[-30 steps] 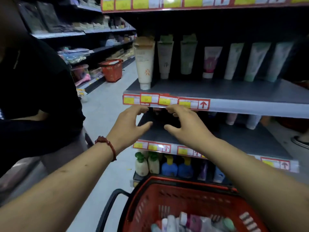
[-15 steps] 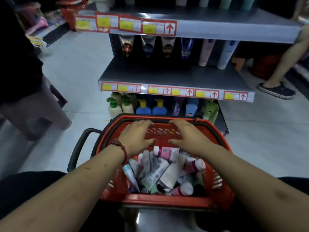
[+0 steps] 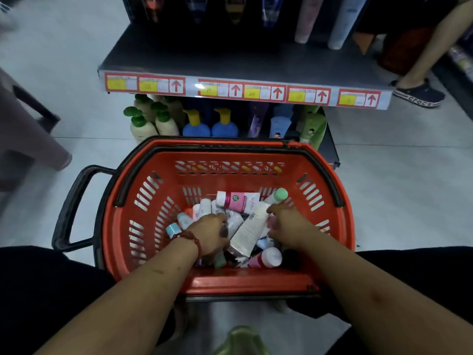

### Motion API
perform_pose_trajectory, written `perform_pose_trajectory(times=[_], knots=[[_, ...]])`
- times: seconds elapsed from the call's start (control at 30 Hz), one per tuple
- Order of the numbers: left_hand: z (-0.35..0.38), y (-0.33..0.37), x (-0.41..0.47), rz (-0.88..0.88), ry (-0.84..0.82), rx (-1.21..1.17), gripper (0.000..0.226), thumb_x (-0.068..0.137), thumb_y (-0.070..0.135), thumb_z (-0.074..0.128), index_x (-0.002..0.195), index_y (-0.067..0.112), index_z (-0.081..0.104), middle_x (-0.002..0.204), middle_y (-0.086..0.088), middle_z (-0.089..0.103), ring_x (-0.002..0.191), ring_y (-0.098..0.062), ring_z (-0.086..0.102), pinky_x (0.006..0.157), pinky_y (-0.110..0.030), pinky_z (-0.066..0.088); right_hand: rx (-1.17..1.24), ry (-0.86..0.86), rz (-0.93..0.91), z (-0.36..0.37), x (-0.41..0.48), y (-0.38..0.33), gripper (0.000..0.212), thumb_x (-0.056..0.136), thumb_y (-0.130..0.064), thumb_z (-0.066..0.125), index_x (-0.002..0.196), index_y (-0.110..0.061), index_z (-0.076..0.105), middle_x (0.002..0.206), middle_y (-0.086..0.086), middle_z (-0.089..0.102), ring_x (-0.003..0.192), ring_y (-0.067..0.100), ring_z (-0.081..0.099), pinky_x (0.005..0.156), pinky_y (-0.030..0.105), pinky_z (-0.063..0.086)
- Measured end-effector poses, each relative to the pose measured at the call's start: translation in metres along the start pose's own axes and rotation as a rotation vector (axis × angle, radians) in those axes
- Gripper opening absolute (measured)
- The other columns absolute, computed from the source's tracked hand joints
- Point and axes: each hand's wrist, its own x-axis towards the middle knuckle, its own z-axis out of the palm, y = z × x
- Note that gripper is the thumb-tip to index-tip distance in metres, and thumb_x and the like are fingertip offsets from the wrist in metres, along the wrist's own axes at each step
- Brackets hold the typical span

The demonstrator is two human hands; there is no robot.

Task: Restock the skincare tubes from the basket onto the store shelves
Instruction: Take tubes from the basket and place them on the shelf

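A red basket stands on the floor in front of me, with several skincare tubes piled in it. Among them are a pink-and-white tube, a long white tube, a green-capped tube and a pink tube with a white cap. My left hand is down in the pile left of the long white tube, its fingers curled into the tubes and hidden. My right hand is on that tube's right side, thumb at its upper end, fingertips buried.
Beyond the basket a grey shelf with red-and-yellow price labels carries standing tubes. Pump bottles fill the bottom shelf. A person's foot in a dark shoe is at the right; another person stands at the left. The basket's black handle sticks out left.
My view dropped from the shelves to the basket. Both hands came down from the shelf edge, passed over the basket rim and now reach into the tube pile.
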Motion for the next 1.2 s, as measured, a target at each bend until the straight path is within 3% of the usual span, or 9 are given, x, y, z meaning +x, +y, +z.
perform_pose_trajectory(times=[0.2, 0.37, 0.53, 0.7, 0.77, 0.83, 0.93, 1.07, 1.2], knots=[[0.016, -0.023, 0.023, -0.067, -0.165, 0.057, 0.05, 0.08, 0.035, 0.072, 0.118, 0.006, 0.057, 0.113, -0.018, 0.066, 0.105, -0.036, 0.063, 0.087, -0.036, 0.051, -0.003, 0.002, 0.012, 0.015, 0.025, 0.002, 0.059, 0.08, -0.024, 0.078, 0.133, -0.014, 0.053, 0.127, 0.012, 0.057, 0.116, 0.03, 0.057, 0.095, 0.034, 0.047], [0.021, -0.008, 0.053, -0.038, -0.136, 0.088, 0.044, 0.078, 0.041, 0.073, 0.106, 0.009, 0.061, 0.109, -0.015, 0.065, 0.104, -0.033, 0.064, 0.087, -0.034, 0.05, -0.003, 0.012, -0.003, 0.023, 0.042, -0.001, 0.063, 0.083, -0.017, 0.077, 0.139, -0.011, 0.049, 0.135, 0.013, 0.046, 0.118, 0.03, 0.055, 0.096, 0.032, 0.045], [0.046, 0.0, 0.063, -0.126, -0.137, 0.095, 0.075, 0.078, 0.038, 0.078, 0.134, 0.001, 0.045, 0.131, -0.02, 0.053, 0.115, -0.036, 0.061, 0.095, -0.039, 0.052, 0.088, 0.14, 0.045, 0.029, 0.052, 0.011, 0.069, 0.078, -0.004, 0.072, 0.141, -0.016, 0.046, 0.144, 0.006, 0.036, 0.117, 0.028, 0.057, 0.097, 0.037, 0.05], [0.044, -0.019, 0.063, -0.131, -0.126, 0.009, 0.065, 0.07, 0.051, 0.062, 0.12, 0.01, 0.057, 0.105, -0.013, 0.058, 0.103, -0.031, 0.063, 0.073, -0.027, 0.041, 0.1, 0.063, 0.079, 0.031, 0.068, 0.013, 0.069, 0.079, -0.014, 0.075, 0.141, -0.018, 0.046, 0.138, 0.006, 0.047, 0.118, 0.026, 0.057, 0.094, 0.032, 0.048], [0.037, -0.018, 0.06, -0.195, -0.031, -0.238, 0.041, 0.073, 0.04, 0.058, 0.109, 0.019, 0.061, 0.102, -0.008, 0.056, 0.098, -0.025, 0.058, 0.072, -0.027, 0.037, 0.084, 0.01, 0.071, 0.034, 0.074, 0.012, 0.074, 0.079, -0.025, 0.077, 0.145, -0.017, 0.043, 0.138, 0.009, 0.05, 0.122, 0.027, 0.056, 0.093, 0.03, 0.046], [0.024, -0.01, 0.054, -0.295, 0.106, -0.66, 0.008, 0.074, 0.02, 0.06, 0.081, 0.021, 0.057, 0.089, -0.008, 0.05, 0.08, -0.023, 0.049, 0.064, -0.029, 0.035, 0.11, 0.004, 0.087, 0.037, 0.077, 0.011, 0.074, 0.081, -0.031, 0.077, 0.145, -0.014, 0.043, 0.135, 0.01, 0.053, 0.12, 0.026, 0.057, 0.084, 0.025, 0.041], [0.001, -0.007, 0.048, -0.459, -0.03, -1.33, 0.01, 0.074, 0.012, 0.061, 0.071, 0.015, 0.051, 0.061, -0.007, 0.045, 0.048, -0.019, 0.04, 0.046, -0.024, 0.029, 0.162, 0.055, 0.123, 0.041, 0.081, 0.009, 0.065, 0.08, -0.035, 0.079, 0.135, -0.014, 0.049, 0.125, 0.008, 0.056, 0.113, 0.024, 0.061, 0.079, 0.025, 0.04], [-0.021, -0.01, 0.042, -0.43, -0.29, -1.602, 0.013, 0.09, 0.013, 0.054, 0.078, 0.017, 0.051, 0.06, 0.001, 0.045, 0.044, -0.011, 0.04, 0.041, -0.02, 0.033, 0.044, -0.001, 0.109, 0.047, 0.079, 0.002, 0.09, 0.075, -0.042, 0.083, 0.145, -0.01, 0.036, 0.138, 0.011, 0.046, 0.116, 0.028, 0.059, 0.09, 0.038, 0.052], [-0.032, -0.007, 0.028, -0.367, -0.331, -1.664, 0.011, 0.091, 0.017, 0.054, 0.08, 0.016, 0.051, 0.061, 0.002, 0.045, 0.047, -0.01, 0.04, 0.045, -0.021, 0.035, -0.081, -0.041, 0.079, 0.05, 0.076, -0.002, 0.094, 0.068, -0.047, 0.085, 0.141, -0.015, 0.036, 0.142, 0.013, 0.033, 0.116, 0.03, 0.055, 0.085, 0.039, 0.052]])
